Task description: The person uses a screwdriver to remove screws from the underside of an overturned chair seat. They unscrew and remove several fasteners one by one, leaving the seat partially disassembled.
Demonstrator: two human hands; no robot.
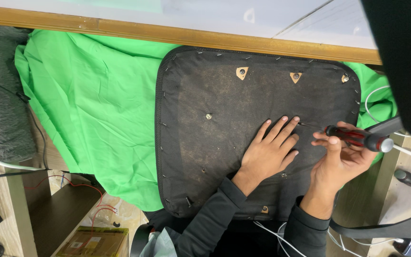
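The seat base lies underside up on a green cloth, several screws still in it, while the left hand presses flat, unclenched, and the right hand grips a screwdriver at one screw.

Evenly lit, sharp across most of the view, soft only at the right edge.

Bright, diffuse light from above, with no hard shadows anywhere. Faint soft shading under the left hand on the dark seat underside and beneath the right hand. Small glint on the metal cap of the screwdriver. Slightly washed-out pale surface along the top edge. Saturated, almost glowing green cloth, folds crisply drawn. Large black shape at upper right close to the lens, blurred and featureless. Darker, dimmer corners at lower left and lower right. Mild wide-angle bending of the wooden edge toward the frame borders.
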